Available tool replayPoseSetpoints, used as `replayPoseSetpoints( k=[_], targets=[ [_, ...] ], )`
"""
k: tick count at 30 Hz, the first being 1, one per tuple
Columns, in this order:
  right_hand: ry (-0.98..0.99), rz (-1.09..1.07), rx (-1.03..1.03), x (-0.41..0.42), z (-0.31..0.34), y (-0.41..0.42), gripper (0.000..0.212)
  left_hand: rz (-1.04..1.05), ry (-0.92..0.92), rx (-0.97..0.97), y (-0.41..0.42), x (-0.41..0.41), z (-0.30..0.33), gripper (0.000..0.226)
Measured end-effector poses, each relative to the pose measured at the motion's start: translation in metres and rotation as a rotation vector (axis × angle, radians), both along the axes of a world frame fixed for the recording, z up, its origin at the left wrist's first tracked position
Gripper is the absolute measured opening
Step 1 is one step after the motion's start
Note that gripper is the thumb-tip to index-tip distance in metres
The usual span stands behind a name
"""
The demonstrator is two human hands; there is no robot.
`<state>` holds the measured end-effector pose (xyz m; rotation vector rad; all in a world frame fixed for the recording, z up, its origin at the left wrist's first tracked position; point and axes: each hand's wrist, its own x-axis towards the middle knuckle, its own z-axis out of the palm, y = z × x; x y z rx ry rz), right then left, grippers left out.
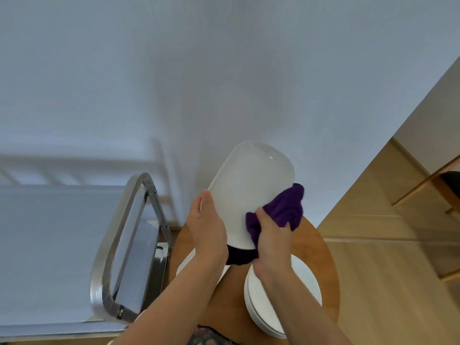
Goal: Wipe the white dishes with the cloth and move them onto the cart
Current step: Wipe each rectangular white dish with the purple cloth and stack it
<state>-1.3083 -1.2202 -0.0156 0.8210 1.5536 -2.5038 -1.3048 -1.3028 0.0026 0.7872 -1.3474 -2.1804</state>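
Observation:
A white rounded-rectangular dish [249, 188] is held up tilted in front of the wall. My left hand [207, 227] grips its left edge, thumb on the face. My right hand [272, 235] grips a purple cloth [283, 210] bunched against the dish's right and lower edge; part of the cloth hangs dark below the dish. Under my arms, a stack of white round plates [306, 282] sits on a round wooden table [326, 255]. Another white dish [185, 263] shows partly beneath my left forearm. The metal cart [49, 245] stands at the left.
The cart's bent steel handle [117, 235] rises between its flat top and the table. A white wall fills the upper view. Wooden floor and a wooden chair frame [428, 185] lie at the right.

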Motion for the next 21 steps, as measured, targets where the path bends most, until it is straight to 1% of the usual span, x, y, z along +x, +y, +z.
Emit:
replayPoseSetpoints(
  k=[2, 4, 6, 9, 10, 11, 13, 14, 15, 16, 17, 18, 19, 20, 21],
  targets=[
    [-0.010, 0.046, -0.016, 0.011, -0.002, -0.012, 0.026, 0.023, 0.022, -0.049, 0.002, -0.005, 0.004, 0.025],
    [-0.015, 0.079, 0.002, 0.013, -0.002, -0.013, 0.026, -0.051, 0.011, -0.098, 0.002, -0.005, 0.003, 0.024],
    [-0.038, 0.128, 0.003, 0.008, 0.005, 0.000, 0.025, -0.241, -0.029, -0.147, -0.008, -0.003, -0.003, 0.025],
    [-0.124, 0.338, -0.108, 0.000, 0.015, 0.034, 0.023, -0.564, 0.066, -0.272, -0.047, -0.001, -0.013, 0.021],
    [-0.175, 0.429, -0.133, 0.000, 0.018, 0.044, 0.022, -0.623, 0.076, -0.386, -0.061, 0.000, -0.016, 0.033],
    [-0.228, 0.518, -0.132, -0.001, 0.021, 0.055, 0.020, -0.659, 0.055, -0.598, -0.074, 0.000, -0.018, 0.053],
    [-0.315, 0.670, -0.110, -0.005, 0.024, 0.070, 0.020, -0.661, -0.035, -1.128, -0.093, -0.002, -0.020, 0.093],
    [-0.335, 0.736, -0.111, -0.006, 0.024, 0.075, 0.022, -0.628, -0.029, -1.300, -0.096, -0.005, -0.017, 0.104],
    [-0.337, 0.784, -0.112, -0.008, 0.023, 0.078, 0.024, -0.591, 0.008, -1.361, -0.098, -0.008, -0.011, 0.102],
    [-0.332, 0.824, -0.113, -0.009, 0.022, 0.080, 0.027, -0.554, 0.058, -1.346, -0.100, -0.010, -0.004, 0.086],
    [-0.319, 0.858, -0.109, -0.011, 0.021, 0.082, 0.031, -0.534, 0.097, -1.301, -0.103, -0.012, 0.002, 0.066],
    [-0.310, 0.894, -0.105, -0.011, 0.021, 0.084, 0.036, -0.545, 0.109, -1.238, -0.106, -0.013, 0.006, 0.051],
    [-0.301, 0.919, -0.105, -0.011, 0.019, 0.088, 0.040, -0.588, 0.103, -1.168, -0.108, -0.013, 0.008, 0.045],
    [-0.305, 0.934, -0.131, -0.012, 0.019, 0.090, 0.041, -0.638, 0.088, -1.116, -0.109, -0.011, 0.010, 0.044],
    [-0.314, 0.934, -0.165, -0.012, 0.016, 0.093, 0.035, -0.675, 0.081, -1.094, -0.109, -0.009, 0.011, 0.047]
  ],
)
